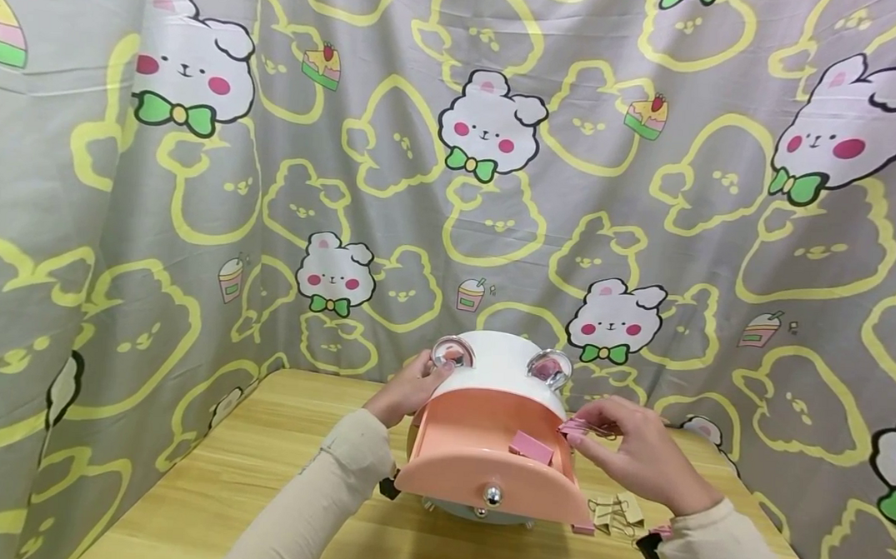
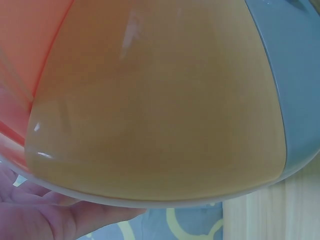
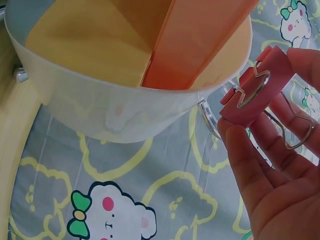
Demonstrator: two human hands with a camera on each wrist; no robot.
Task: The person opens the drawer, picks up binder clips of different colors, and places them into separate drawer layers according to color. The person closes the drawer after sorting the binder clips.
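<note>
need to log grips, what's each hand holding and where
Right hand pinches a pink binder clip by its body. Left hand steadies the white box at its side.

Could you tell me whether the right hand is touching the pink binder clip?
Touching: the right wrist view shows the right hand pinching the pink binder clip between its fingertips.

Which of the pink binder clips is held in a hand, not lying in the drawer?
The pink binder clip pinched by the right hand at the drawer's right edge; the other pink clip lies loose inside the open peach drawer.
</note>
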